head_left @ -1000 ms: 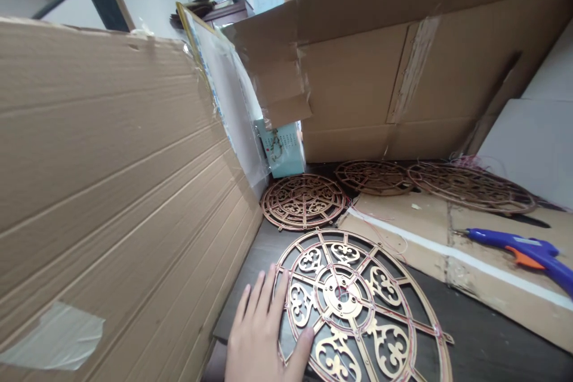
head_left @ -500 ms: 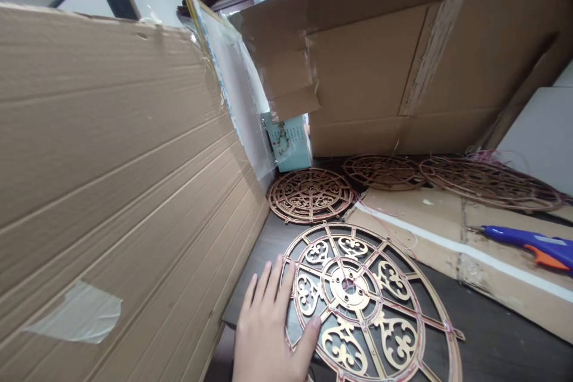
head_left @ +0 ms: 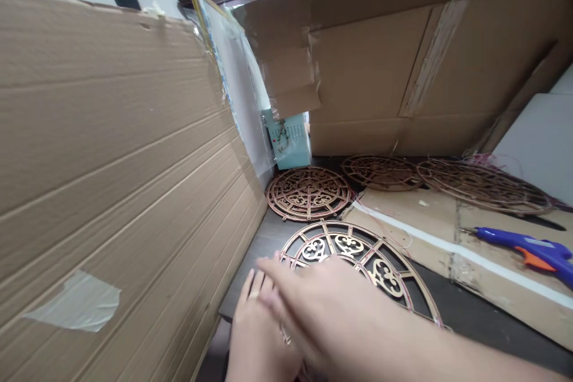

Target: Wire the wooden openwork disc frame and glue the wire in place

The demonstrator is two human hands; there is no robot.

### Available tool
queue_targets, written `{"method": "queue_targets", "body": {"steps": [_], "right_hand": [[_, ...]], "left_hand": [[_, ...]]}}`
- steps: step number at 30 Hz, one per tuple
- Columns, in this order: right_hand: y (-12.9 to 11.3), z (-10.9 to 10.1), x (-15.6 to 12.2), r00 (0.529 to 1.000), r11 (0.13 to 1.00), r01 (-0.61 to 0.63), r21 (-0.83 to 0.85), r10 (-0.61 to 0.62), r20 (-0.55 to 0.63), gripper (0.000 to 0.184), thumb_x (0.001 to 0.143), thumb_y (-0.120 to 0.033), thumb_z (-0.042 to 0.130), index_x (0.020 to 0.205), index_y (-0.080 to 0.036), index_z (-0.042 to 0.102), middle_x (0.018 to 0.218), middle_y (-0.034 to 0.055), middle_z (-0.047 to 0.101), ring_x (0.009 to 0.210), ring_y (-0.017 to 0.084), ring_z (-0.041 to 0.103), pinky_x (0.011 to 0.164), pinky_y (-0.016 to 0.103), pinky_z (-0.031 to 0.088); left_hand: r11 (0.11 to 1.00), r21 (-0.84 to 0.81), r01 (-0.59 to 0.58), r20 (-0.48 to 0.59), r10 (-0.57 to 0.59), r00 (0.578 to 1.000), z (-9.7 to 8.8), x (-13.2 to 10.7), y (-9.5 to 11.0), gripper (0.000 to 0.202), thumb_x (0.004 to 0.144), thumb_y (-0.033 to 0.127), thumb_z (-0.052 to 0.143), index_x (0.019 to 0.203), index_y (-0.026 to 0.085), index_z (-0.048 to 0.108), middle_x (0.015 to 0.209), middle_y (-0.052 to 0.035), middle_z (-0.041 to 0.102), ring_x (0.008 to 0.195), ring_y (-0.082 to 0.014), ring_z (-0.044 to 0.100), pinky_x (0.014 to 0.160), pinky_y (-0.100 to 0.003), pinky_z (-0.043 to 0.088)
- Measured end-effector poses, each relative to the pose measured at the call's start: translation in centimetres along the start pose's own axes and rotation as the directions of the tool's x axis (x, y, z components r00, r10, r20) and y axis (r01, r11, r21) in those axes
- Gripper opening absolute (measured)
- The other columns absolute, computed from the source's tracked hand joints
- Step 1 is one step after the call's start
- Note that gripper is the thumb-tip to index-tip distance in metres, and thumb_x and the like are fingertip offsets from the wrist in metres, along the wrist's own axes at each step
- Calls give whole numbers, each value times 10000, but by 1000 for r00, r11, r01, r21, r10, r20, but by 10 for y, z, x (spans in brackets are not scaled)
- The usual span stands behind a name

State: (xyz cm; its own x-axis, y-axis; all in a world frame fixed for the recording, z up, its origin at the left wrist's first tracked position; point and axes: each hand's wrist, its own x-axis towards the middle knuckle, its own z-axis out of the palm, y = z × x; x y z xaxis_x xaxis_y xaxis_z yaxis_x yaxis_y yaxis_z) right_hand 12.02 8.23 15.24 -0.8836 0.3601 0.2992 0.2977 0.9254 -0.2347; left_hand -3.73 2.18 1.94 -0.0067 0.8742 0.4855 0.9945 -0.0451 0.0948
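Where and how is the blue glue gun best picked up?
Probably by its handle, coming from the right of the picture: the glue gun lies flat on the cardboard, metal nozzle pointing left, handle angling off toward the right edge. The orange trigger sits just ahead of that grip.

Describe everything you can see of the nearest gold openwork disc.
The gold-coloured disc is flat, round openwork: rings, straight spokes and curling scroll motifs, with thin reddish lines on parts. Wood or metal, I cannot tell. It lies flat on the dark tabletop, in front of a browner disc. The left grip is at its left edge; the right grip, blurred, blocks much of the middle; the lower part is hidden too. Exact contact is unclear.
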Motion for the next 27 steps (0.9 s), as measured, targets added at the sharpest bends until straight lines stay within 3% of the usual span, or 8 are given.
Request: {"method": "queue_targets", "body": {"steps": [3,5,7,10,17,23,27], "right_hand": [[38,-15,14,965,984,-149,-99,167,204,354,993,-257,465,761,-150,712,661,73,680,519,153,546,485,273,259],[57,-12,15,901,985,-169,-28,166,401,333,934,-291,535,701,-152,729,630,61,678,491,127,474,481,260,248],[68,-3,14,857,985,-171,6,146,495,317,899,-309,554,716,-144,753,630,58,685,475,114,400,479,256,252],[72,9,14,854,987,-158,9,132,503,338,896,-316,526,756,-129,770,654,61,698,477,111,357,480,255,259],[70,16,31,779,977,-137,162,6,627,302,913,-249,525,798,-105,764,682,44,698,540,96,489,540,218,334],[57,13,39,749,991,-129,24,82,658,291,900,-233,530,783,-102,762,691,70,702,524,107,474,516,240,314],[41,11,45,748,983,-101,-155,178,639,290,897,-263,548,885,-72,766,769,126,733,538,137,494,477,264,283]], "left_hand": [[996,60,-70,43,68,997,-5,2,0,772,895,532,550,1565,220,327,1600,-74,391,1423,-312,448,1138,-508,415],[992,99,-82,54,77,996,-8,4,1,790,910,573,514,1575,207,296,1610,-80,368,1443,-306,420,1135,-517,415],[992,97,-77,60,71,996,-10,6,2,815,901,614,506,1574,204,299,1609,-84,370,1445,-307,416,1138,-519,407],[996,62,-66,59,63,996,-11,7,3,845,872,667,514,1561,210,335,1605,-80,380,1439,-315,423,1143,-517,391],[999,-4,-36,33,36,999,-9,7,6,828,872,663,514,1546,206,365,1606,-64,381,1438,-319,421,1162,-522,353],[999,-32,-9,68,11,998,-8,6,7,828,867,651,518,1544,196,372,1611,-69,370,1449,-325,405,1177,-536,341],[999,-52,15,94,-10,996,-10,6,8,822,862,628,533,1537,181,386,1599,-81,392,1446,-328,408,1177,-532,350]]}}
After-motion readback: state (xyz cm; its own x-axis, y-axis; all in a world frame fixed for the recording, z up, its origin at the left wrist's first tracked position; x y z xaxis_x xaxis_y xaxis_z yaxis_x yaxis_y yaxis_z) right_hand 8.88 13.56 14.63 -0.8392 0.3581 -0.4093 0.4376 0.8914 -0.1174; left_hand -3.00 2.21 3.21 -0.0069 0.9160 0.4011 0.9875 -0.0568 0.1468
